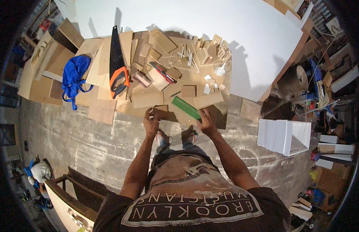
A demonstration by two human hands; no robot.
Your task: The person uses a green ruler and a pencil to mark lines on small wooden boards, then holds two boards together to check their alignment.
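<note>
My left hand (151,123) is at the near edge of the work surface, its fingers closed on the end of a small brown wooden block (161,112). In my right hand (207,123) is the near end of a long, flat green bar (186,108), which slants away to the left; its exact kind is unclear. Pale wooden boards (148,99) lie just beyond both hands. A dark pencil-like stick (175,93) rests near the bar's far end. Farther back lies a red and black hand tool (162,72).
A handsaw with an orange handle (119,81) lies on boards at left, beside a blue cloth bag (75,75). Small wood pieces (205,56) cluster at the back. A large white sheet (179,17) lies behind. White boxes (280,135) stand on the floor at right.
</note>
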